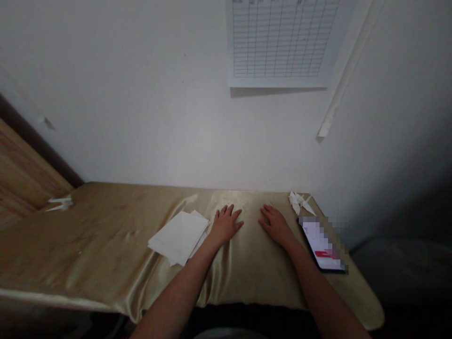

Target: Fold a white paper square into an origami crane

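My left hand (226, 225) lies palm down on the gold satin tablecloth (247, 278), fingers spread and holding nothing. Just left of it is a loose stack of white paper sheets (179, 237), the sheets turned at different angles. My right hand (277, 227) rests on the cloth too, its fingers stretched out with nothing in them. To the right of that hand lies a phone or tablet (319, 245) with a lit screen, partly blurred out. Beyond it, near the wall, sit folded white paper pieces (300, 202) that look like origami birds.
Another folded white paper piece (60, 202) is at the far left, by a wooden panel (24, 169). The white wall (141, 117) borders the table's back edge. A printed grid sheet (278, 42) and a paper strip (348, 70) hang on it. The cloth has folds near the paper stack.
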Tool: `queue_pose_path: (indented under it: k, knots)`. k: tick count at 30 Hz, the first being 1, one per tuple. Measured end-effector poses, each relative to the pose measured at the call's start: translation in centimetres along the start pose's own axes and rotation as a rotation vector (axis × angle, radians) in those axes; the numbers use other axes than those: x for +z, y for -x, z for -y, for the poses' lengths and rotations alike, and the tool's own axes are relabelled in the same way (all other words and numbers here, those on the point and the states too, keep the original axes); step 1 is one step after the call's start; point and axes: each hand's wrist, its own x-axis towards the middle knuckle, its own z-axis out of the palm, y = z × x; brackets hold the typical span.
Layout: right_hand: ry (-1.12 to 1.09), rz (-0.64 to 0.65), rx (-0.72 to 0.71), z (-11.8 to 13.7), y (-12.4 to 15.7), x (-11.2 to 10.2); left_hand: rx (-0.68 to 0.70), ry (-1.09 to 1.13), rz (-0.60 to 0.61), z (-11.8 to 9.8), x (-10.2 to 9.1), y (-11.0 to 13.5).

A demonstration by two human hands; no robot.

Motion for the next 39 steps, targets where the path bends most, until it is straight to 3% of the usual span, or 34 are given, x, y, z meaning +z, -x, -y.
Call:
queue_pose_path:
  k: [4, 9, 13, 18, 22, 39]
  knots:
    - [-0.026, -0.026, -0.003, -0.3, -0.1, 0.1, 0.029, -0.016, 0.007, 0.9, -2.3, 0.1]
    - [-0.106, -0.073, -0.025, -1.0, -0.2, 0.1, -0.235, -0.064, -0.047, 4.1, -6.0, 1.0]
    - [-0.131, -0.095, -0.026, -1.0, -0.2, 0.1, -0.402, -0.039, -0.055, 7.2, -7.7, 1.9]
    - [-0.120, -0.095, -0.025, -0.9, -0.2, 0.0, -0.430, 0.021, 0.042, 10.1, -7.7, 2.3]
    - [-0.124, -0.097, -0.028, -0.9, -0.2, -0.1, -0.412, 0.051, 0.120, 11.1, -6.9, 2.3]
    - [-0.145, -0.091, -0.019, -1.1, -0.3, -0.1, -0.389, -0.058, 0.182, 10.3, -6.1, 2.6]
